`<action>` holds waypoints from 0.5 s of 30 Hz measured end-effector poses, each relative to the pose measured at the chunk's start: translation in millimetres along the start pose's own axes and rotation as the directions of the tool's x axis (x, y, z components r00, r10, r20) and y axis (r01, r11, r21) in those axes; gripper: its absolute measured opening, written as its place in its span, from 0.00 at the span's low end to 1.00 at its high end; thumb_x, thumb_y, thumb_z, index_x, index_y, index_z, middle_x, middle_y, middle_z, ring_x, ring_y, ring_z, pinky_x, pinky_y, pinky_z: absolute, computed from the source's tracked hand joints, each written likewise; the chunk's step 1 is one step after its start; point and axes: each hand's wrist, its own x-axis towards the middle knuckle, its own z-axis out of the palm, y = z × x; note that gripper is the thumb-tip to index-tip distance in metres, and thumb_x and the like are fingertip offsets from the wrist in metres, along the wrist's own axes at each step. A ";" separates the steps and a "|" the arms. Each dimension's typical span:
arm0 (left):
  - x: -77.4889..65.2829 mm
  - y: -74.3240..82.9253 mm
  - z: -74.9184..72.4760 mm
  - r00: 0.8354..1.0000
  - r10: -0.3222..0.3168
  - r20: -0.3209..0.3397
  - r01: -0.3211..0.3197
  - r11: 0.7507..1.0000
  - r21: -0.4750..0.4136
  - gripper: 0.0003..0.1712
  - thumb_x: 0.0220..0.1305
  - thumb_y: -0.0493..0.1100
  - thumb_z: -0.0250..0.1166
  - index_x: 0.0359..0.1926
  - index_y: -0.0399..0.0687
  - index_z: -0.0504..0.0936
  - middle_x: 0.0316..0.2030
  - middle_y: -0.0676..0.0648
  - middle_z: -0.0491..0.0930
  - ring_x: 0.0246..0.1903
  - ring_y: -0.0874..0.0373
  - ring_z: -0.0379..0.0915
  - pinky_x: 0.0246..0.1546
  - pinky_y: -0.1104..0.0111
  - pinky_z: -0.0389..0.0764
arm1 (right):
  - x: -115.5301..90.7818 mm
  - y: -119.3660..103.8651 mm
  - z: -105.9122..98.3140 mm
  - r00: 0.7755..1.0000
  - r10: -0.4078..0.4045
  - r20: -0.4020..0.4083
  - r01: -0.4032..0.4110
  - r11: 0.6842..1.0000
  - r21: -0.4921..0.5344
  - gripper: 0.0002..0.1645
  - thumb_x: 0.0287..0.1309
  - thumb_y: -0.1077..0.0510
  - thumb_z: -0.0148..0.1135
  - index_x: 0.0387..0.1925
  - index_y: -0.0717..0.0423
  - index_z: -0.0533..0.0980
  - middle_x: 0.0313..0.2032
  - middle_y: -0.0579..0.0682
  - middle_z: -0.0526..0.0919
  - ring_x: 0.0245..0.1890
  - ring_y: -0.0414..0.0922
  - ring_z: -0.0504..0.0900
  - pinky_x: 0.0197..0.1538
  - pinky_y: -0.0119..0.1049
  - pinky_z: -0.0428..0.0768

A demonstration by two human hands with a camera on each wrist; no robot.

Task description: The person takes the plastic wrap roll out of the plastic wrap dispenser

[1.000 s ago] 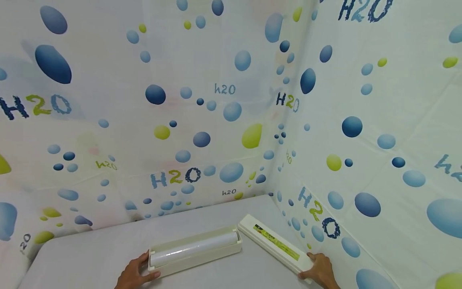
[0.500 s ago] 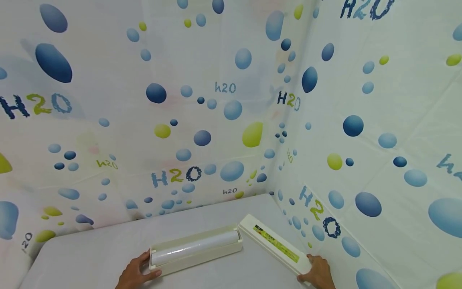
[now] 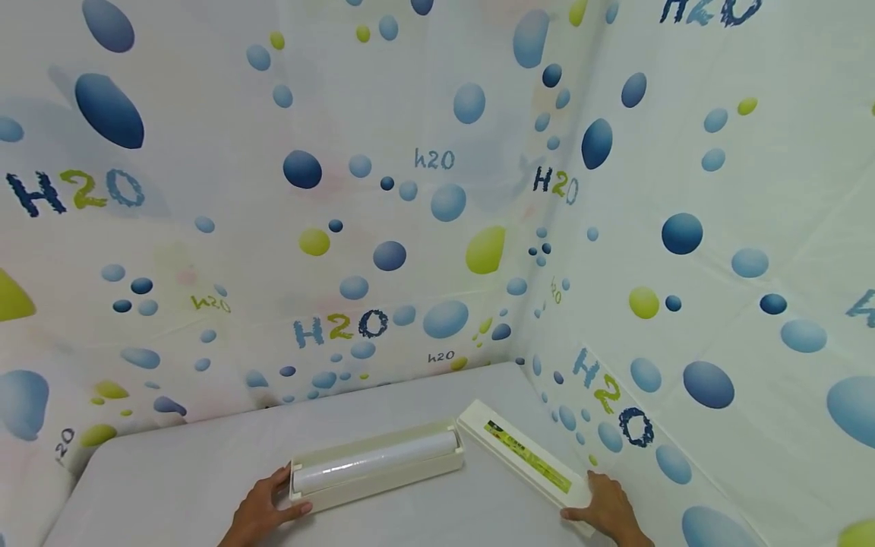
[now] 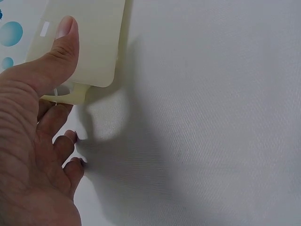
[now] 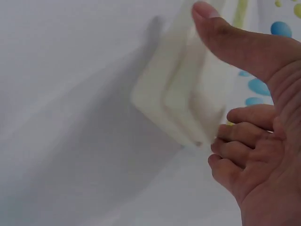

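Patterned walls [image 3: 403,129]: behind the box and to its right.

Surface [image 3: 171,471]: pale, beneath the box; back edge beyond the box, right edge past the cover. Most room to move is left of the box and in front of it; least is to the right.

Box [image 3: 396,477]: cream, long, uncovered.

Cover [image 3: 510,454]: cream, slanting toward the wearer, right of the box; far end at the box's right end, contact unclear.

Roll [image 3: 376,461]: glossy, inside the box.

Right hand [image 3: 610,507]: right of the box; grip holds the cover's near end.

Left hand [image 3: 263,505]: grip holds the box's left end.

Label [image 3: 529,456]: yellow-green, on the cover, right of the box.

Change: framing shifts slightly; box and cover keep their relative places, suggesting steadying, the box remaining uncovered.
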 end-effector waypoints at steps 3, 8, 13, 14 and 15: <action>-1.6 0.4 -0.6 1.000 0.003 -0.005 -0.003 1.000 -0.004 0.62 0.59 0.62 0.82 0.79 0.26 0.65 0.75 0.24 0.69 0.76 0.21 0.65 0.70 0.27 0.72 | 3.8 -9.8 -10.4 0.997 -0.058 -0.053 0.059 0.998 0.015 0.65 0.41 0.32 0.89 0.65 0.77 0.77 0.58 0.75 0.86 0.54 0.69 0.87 0.63 0.66 0.85; -3.3 0.7 -1.1 1.000 0.013 -0.014 -0.013 1.000 -0.014 0.62 0.59 0.62 0.82 0.79 0.28 0.65 0.76 0.24 0.68 0.76 0.21 0.64 0.68 0.26 0.73 | 17.3 -35.4 -32.4 0.967 -0.203 -0.154 0.217 0.972 0.084 0.48 0.54 0.46 0.86 0.66 0.73 0.78 0.62 0.73 0.85 0.66 0.74 0.81 0.67 0.70 0.80; -4.8 -0.2 -1.3 1.000 0.018 -0.025 -0.018 1.000 -0.005 0.62 0.59 0.62 0.82 0.79 0.29 0.66 0.76 0.24 0.68 0.76 0.20 0.63 0.67 0.25 0.72 | 35.1 -65.2 -49.0 0.914 -0.339 -0.225 0.371 0.921 0.120 0.39 0.56 0.54 0.85 0.64 0.71 0.82 0.58 0.68 0.89 0.59 0.70 0.87 0.60 0.65 0.87; -5.0 -0.8 -1.1 0.999 0.021 -0.027 -0.021 1.000 -0.002 0.61 0.59 0.62 0.82 0.79 0.29 0.66 0.76 0.24 0.68 0.76 0.20 0.63 0.67 0.24 0.73 | 38.4 -71.7 -51.6 0.904 -0.358 -0.232 0.392 0.912 0.119 0.39 0.55 0.55 0.85 0.64 0.70 0.82 0.58 0.68 0.89 0.59 0.70 0.87 0.59 0.65 0.87; -5.1 -1.5 -0.8 0.999 0.024 -0.029 -0.024 1.000 0.002 0.61 0.59 0.62 0.82 0.79 0.29 0.66 0.76 0.24 0.68 0.76 0.20 0.63 0.66 0.24 0.73 | 42.3 -78.3 -53.5 0.894 -0.378 -0.241 0.414 0.903 0.118 0.38 0.55 0.55 0.85 0.63 0.69 0.83 0.58 0.68 0.89 0.57 0.69 0.88 0.58 0.64 0.88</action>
